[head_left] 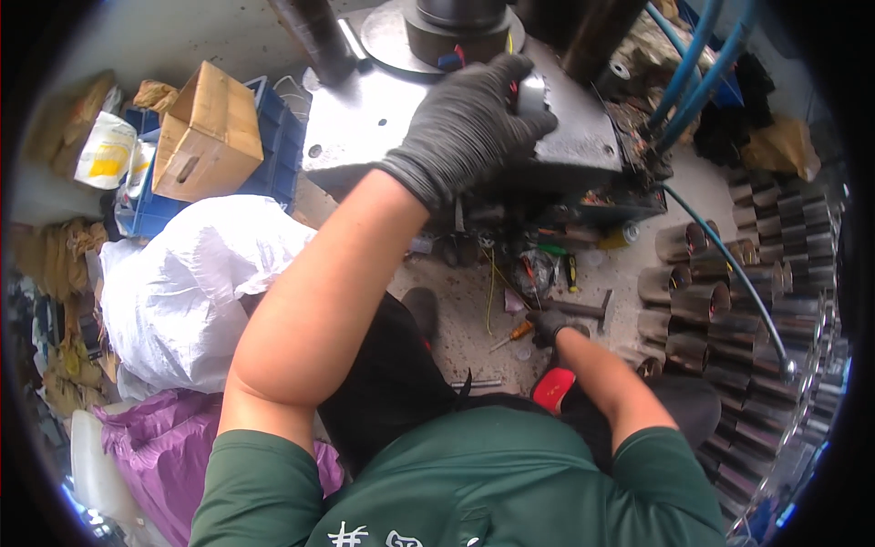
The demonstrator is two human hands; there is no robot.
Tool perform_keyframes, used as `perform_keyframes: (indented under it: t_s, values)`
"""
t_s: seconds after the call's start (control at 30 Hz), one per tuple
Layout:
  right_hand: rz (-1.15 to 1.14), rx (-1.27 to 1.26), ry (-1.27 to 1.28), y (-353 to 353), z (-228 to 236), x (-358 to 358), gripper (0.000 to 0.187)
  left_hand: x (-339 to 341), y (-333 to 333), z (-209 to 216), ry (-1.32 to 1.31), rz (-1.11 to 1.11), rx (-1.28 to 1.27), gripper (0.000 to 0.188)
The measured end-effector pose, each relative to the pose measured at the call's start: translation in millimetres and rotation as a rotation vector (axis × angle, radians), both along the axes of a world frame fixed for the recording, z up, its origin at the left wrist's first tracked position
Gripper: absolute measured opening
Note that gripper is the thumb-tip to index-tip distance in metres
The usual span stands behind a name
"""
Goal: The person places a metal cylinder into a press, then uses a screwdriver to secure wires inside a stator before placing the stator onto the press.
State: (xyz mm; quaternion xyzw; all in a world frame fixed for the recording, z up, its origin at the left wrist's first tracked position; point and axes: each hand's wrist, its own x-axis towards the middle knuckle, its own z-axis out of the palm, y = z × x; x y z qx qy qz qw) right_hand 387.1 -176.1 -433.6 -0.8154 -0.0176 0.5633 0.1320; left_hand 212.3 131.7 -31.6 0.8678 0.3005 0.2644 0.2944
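My left hand (474, 114), in a dark grey ribbed glove, reaches over the metal plate (351, 128) of a press. Its thumb and fingers close round a small shiny metal piece (532, 94), mostly hidden by the glove. Just beyond the fingers stands the dark round press ram (456, 36), with small red and blue bits at its foot. Down low at the right, my gloved right hand (548, 327) is closed at the handle end of a hammer (583, 310); its fingers are partly hidden. Beside that hand lies an orange-handled screwdriver (520, 331).
Rows of shiny metal tubes (702, 301) stand at the right, crossed by a hose (729, 251). Leftward are a cardboard box (205, 137) on a blue crate (278, 137), a white sack (200, 283) and a purple bag (164, 447). Dark columns (314, 36) flank the ram.
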Motion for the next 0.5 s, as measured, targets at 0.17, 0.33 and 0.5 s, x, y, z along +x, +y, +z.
perform_keyframes:
  t_s: [0.17,0.33,0.5]
  values:
    - [-0.079,0.3,-0.505,-33.0,-76.6,-21.1,0.035,5.4,0.0,19.3,0.085,0.074,0.171,0.048]
    - [0.192,0.012,-0.272,-27.7,-33.8,-11.4,0.04,4.3,24.1,-8.6,-0.06,-0.064,0.304,0.052]
    - [0.366,0.172,-0.032,9.4,107.1,-3.0,0.038,7.6,23.8,-6.5,0.041,-0.22,0.225,0.072]
